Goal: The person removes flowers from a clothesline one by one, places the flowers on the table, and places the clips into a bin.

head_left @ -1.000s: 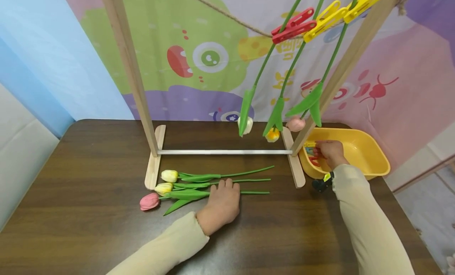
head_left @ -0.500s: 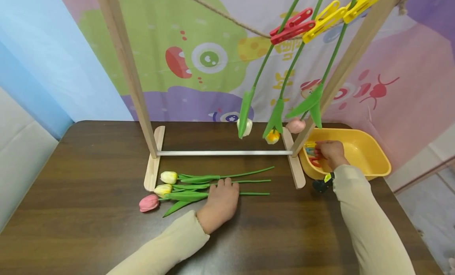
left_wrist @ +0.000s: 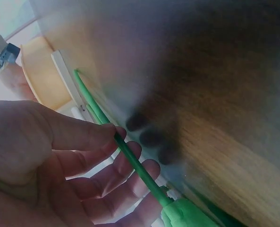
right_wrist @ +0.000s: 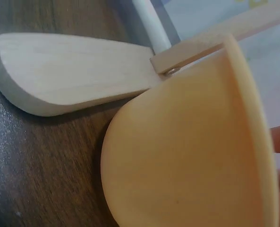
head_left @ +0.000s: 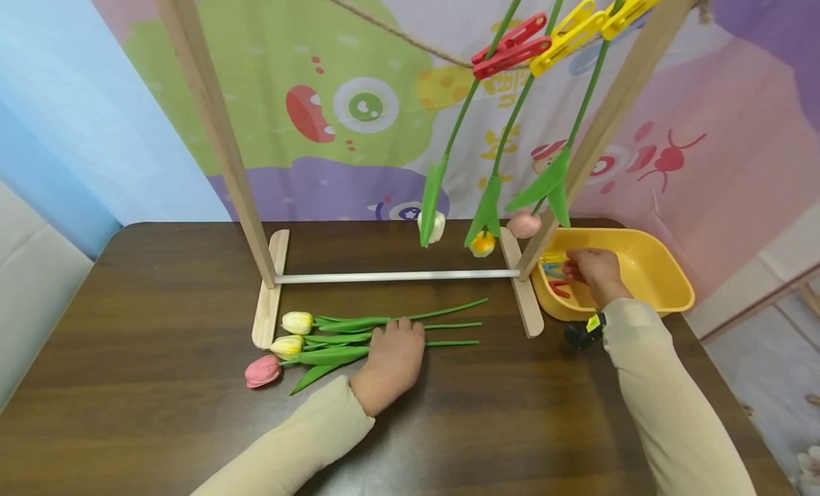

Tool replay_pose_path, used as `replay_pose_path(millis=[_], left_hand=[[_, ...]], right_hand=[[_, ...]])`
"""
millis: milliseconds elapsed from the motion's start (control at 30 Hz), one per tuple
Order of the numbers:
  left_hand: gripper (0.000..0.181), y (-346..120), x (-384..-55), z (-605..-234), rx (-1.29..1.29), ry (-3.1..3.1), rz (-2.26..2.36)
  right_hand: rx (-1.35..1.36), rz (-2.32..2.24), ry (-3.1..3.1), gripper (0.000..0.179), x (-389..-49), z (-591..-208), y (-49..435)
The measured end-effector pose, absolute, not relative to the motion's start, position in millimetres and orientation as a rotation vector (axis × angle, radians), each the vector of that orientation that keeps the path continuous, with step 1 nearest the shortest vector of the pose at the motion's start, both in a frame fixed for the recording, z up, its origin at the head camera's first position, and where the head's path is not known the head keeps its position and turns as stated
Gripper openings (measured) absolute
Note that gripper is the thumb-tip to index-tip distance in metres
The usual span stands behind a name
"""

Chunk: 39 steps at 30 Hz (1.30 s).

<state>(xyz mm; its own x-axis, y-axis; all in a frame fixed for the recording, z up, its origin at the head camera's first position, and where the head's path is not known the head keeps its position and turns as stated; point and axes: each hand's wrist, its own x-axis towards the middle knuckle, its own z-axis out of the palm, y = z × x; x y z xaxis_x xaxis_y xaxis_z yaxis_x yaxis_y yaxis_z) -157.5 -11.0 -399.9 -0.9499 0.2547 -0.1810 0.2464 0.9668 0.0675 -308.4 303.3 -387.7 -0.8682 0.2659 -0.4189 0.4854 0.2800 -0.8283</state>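
My left hand (head_left: 391,357) is over three tulips lying side by side on the table. In the left wrist view its thumb and index finger pinch a green stem (left_wrist: 137,165). That stem appears to belong to the pink tulip (head_left: 263,372), nearest the front. Two yellow-white tulips (head_left: 297,323) lie just behind it. My right hand (head_left: 596,268) reaches into a yellow basin (head_left: 660,297), its fingers beside a blue clothespin (head_left: 552,270). A red clothespin (head_left: 559,289) and a yellow one (head_left: 554,256) lie close by. Whether the right fingers hold anything is hidden.
A wooden frame (head_left: 218,126) with a white crossbar (head_left: 397,276) stands on the table (head_left: 500,410). From its rope (head_left: 391,30) three tulips hang upside down, clipped by a red clothespin (head_left: 510,48) and two yellow ones (head_left: 570,37). The basin stands against the right foot (head_left: 528,304).
The head view has shifted slightly. My right hand has drawn a little to the right in the basin, showing more of the blue clothespin. The pink tulip's stem end has moved slightly toward the others.
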Motion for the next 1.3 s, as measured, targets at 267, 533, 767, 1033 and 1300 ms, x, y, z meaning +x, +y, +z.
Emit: replay_pose_path(millis=[267,533,767,1033,1300], left_hand=[[0.028,-13,-157,-400,0.392,2.965,0.106],[0.023,-25,-158,-390,0.403,2.976,0.260],[0.013,-41,-158,-381,0.433,3.079,0.448],[0.012,-58,-162,-363,0.387,3.093,0.741],[0.016,-69,-158,-339,0.349,3.103,1.190]], right_hand=[[0.537,-1.702,2.372,0.049,-297,-377,295],[0.370,-1.668,2.438,0.052,-279,-362,284],[0.278,-1.716,2.410,0.046,-260,-352,268],[0.126,-1.679,2.531,0.040,-240,-343,244],[-0.053,-1.584,2.655,0.036,-219,-325,219]])
